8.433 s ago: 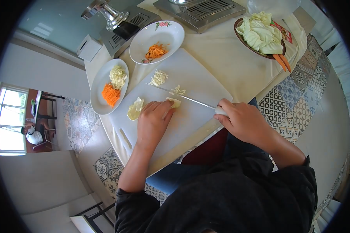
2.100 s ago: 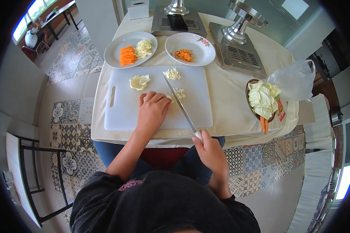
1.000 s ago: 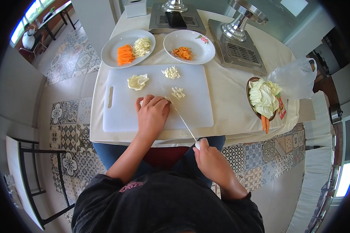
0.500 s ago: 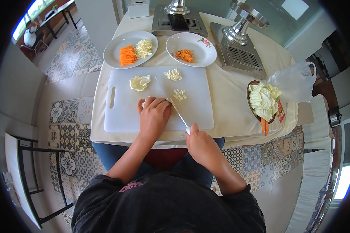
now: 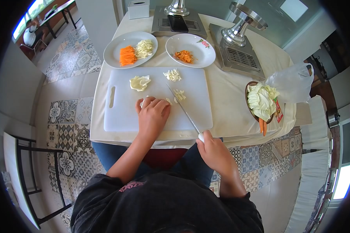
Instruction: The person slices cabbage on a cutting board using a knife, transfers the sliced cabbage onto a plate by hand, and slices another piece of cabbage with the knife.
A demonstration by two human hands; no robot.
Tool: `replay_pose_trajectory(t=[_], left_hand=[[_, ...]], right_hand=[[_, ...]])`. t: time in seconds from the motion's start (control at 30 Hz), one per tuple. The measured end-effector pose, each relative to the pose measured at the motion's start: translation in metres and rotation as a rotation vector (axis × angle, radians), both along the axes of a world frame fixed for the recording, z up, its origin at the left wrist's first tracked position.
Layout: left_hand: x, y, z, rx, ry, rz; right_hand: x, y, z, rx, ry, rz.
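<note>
- Right hand point(image 5: 214, 150): the grip is clenched around the white handle of the knife point(image 5: 185, 111).
- Left hand point(image 5: 153, 115): the grip is curled over a cabbage piece point(image 5: 168, 101), its fingers holding it down; pale edges show at both sides of the hand.
- The piece lies on the board point(image 5: 122, 118), left of the blade with a narrow gap between, and beyond the right grip, up and to its left. The left hand is the nearer one, being on it. Its long axis is mostly hidden; the knife's slants from the handle, near the person, away to the left.
- The blade passes just beside the near shreds point(image 5: 179, 95); whether it touches the board I cannot tell.
- Farther out on the board: a second pile point(image 5: 172, 75) past the tip, and a leaf point(image 5: 139, 82) beyond the left hand.
- Past the board, on the surface point(image 5: 231, 89): a plate point(image 5: 114, 48) and a bowl point(image 5: 204, 52).
</note>
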State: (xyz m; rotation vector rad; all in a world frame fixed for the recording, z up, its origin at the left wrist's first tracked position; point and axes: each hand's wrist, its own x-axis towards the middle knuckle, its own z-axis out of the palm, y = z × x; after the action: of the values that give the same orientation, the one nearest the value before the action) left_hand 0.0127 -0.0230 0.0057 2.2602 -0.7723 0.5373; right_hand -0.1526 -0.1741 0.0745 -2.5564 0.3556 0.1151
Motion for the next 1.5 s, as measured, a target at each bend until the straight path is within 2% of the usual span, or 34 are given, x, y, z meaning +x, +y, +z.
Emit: replay_pose_trajectory(t=[0.23,0.73,1.13,1.5], left_hand=[[0.001,0.0,-0.002,-0.003,-0.024,-0.004],[-0.001,-0.001,0.0,0.012,0.012,-0.011],[0.0,0.0,-0.004,-0.012,0.002,0.002],[0.001,0.001,-0.005,-0.025,-0.026,-0.002]], right_hand=[[0.005,0.008,0.005,0.089,0.009,-0.064],[0.0,0.016,0.004,0.105,-0.007,-0.112],[0.005,0.031,-0.007,0.127,0.024,-0.045],[-0.006,0.034,0.007,0.11,0.134,-0.014]])
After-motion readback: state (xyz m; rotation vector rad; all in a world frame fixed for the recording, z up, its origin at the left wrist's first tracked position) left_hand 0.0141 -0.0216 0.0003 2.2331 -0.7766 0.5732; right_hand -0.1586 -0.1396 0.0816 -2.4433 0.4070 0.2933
